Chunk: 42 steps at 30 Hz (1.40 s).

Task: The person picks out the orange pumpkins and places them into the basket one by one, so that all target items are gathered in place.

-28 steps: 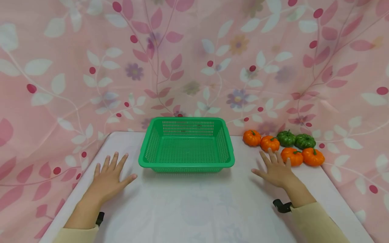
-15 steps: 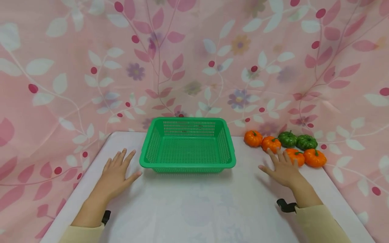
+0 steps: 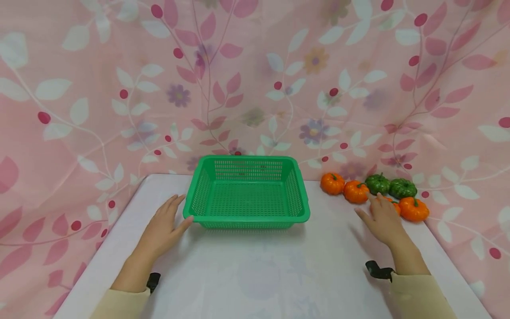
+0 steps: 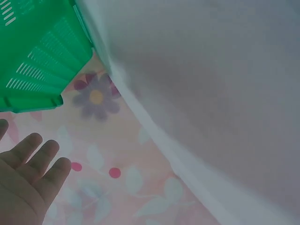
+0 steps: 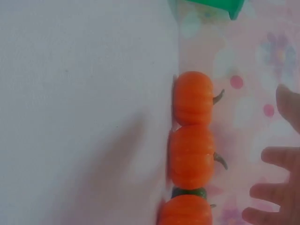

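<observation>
A green plastic basket (image 3: 247, 219) with slotted walls stands at the back middle of the table. Beside its left front corner is my left hand (image 3: 159, 230), fingers extended and thumb overlapping the rim in the head view; the left wrist view has these fingers (image 4: 42, 159) below the basket wall (image 4: 42, 61). My right hand (image 3: 384, 221), fingers spread and holding nothing, hovers by the small pumpkins at the right. It partly covers one orange pumpkin (image 3: 394, 206). Other orange pumpkins (image 3: 332, 183) and two green pumpkins (image 3: 403, 188) sit around it. The right wrist view shows orange pumpkins (image 5: 192, 157) in a row.
A white cloth covers the table (image 3: 255, 274). Behind it hangs a pink floral curtain (image 3: 247, 88), close to the basket and pumpkins. Black straps (image 3: 378, 270) circle both wrists.
My left hand has moved right and slightly forward, up to the basket's corner. My right hand has shifted right, over the front orange pumpkins. The basket and pumpkins stay put.
</observation>
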Available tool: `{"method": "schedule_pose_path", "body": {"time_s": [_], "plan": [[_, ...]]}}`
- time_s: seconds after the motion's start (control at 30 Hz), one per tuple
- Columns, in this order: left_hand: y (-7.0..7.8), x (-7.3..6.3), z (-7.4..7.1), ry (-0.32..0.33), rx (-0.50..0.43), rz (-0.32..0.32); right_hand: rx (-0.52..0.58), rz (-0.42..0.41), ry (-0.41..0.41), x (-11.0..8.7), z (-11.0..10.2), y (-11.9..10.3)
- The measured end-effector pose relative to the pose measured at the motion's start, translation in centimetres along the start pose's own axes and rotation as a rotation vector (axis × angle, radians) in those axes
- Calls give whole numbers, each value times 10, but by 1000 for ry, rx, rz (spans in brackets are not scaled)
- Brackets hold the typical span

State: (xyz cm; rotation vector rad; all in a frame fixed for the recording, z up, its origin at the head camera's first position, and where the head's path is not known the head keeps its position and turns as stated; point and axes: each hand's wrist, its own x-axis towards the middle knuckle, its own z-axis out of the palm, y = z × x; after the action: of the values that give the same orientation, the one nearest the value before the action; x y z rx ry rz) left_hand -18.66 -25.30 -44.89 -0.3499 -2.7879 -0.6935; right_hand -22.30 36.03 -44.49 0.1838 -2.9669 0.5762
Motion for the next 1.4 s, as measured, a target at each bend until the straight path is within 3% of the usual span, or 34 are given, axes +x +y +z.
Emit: {"method": "schedule_pose_path", "body": {"time_s": [0.37,0.53,0.73,1.0,1.4], "plan": [[7,14,9,-31,-171,-46,73,64,150,0,-2,15],[10,22,12,-65,-224,-105,120,90,217,1,-2,21],[11,31,17,-109,-307,-155,182,150,254,4,-5,23],[12,34,16,-112,-387,-205,278,290,336,11,-3,33],[10,32,17,-180,-438,-287,256,373,277,15,-4,49]]}}
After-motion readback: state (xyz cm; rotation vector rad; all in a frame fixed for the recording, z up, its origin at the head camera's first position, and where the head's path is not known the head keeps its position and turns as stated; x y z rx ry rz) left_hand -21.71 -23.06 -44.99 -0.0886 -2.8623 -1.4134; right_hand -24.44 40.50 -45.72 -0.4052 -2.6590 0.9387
